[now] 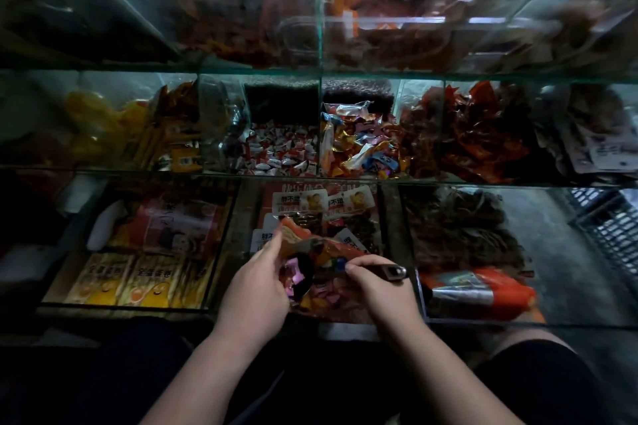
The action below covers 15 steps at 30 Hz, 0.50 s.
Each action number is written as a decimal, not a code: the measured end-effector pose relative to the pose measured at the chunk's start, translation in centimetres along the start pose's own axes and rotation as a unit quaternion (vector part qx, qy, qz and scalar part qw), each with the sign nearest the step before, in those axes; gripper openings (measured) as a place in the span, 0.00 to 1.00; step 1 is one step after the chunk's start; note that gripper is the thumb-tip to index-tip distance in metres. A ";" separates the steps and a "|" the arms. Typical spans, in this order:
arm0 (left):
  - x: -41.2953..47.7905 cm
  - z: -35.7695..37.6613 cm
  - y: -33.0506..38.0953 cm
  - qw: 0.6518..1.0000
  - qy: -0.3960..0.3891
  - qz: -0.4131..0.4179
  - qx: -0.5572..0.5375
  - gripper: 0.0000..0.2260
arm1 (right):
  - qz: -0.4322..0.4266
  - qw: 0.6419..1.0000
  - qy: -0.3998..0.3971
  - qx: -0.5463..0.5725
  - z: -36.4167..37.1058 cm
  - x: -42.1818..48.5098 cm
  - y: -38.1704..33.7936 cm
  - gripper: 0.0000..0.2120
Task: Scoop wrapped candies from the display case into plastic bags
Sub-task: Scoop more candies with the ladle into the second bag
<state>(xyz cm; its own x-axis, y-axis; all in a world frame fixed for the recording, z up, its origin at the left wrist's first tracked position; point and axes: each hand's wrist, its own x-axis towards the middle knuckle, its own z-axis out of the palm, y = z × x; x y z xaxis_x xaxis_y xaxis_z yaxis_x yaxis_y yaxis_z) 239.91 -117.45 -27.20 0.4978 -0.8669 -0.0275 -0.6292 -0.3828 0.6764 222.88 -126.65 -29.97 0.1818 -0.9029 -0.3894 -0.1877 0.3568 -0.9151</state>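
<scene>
Our left hand pinches the rim of a crinkled orange-and-clear plastic bag, held open before the lowest tier of the glass display case. Our right hand curls round the dark scoop handle, which points into the bag. Pink, blue and orange wrapped candies lie inside the bag.

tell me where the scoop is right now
Head view, low centre: the scoop is gripped by the right hand, its handle pointing right, beside the bag of candies held by the left hand.
</scene>
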 end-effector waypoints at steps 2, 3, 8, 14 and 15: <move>-0.1 -0.1 -0.2 1.000 -0.006 0.002 -0.022 0.35 | -0.017 1.000 -0.008 -0.002 -0.2 -0.2 -0.3 0.09; -0.1 -0.1 -0.2 1.000 -0.008 -0.001 -0.026 0.35 | -0.022 1.000 -0.011 -0.009 -0.2 -0.5 -0.4 0.09; -0.4 0.1 -0.6 1.000 0.013 0.000 -0.006 0.33 | 0.096 0.981 -0.010 0.170 -0.4 -0.6 -0.4 0.07; -0.4 -0.1 -0.4 1.000 0.009 0.002 -0.004 0.32 | 0.085 0.959 0.007 0.271 -2.7 -0.6 -0.7 0.04; -0.4 -0.1 -0.1 1.000 0.011 0.007 -0.017 0.32 | 0.078 0.959 0.006 0.272 -3.4 -0.8 -0.8 0.04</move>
<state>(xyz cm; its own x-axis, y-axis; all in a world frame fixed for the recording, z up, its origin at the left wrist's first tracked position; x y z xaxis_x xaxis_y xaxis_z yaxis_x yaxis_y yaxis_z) 239.86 -117.01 -27.15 0.5029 -0.8644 -0.0013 -0.6164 -0.3596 0.7005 219.59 -127.01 -28.54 0.1803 -0.8302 -0.5275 0.3196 0.5567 -0.7668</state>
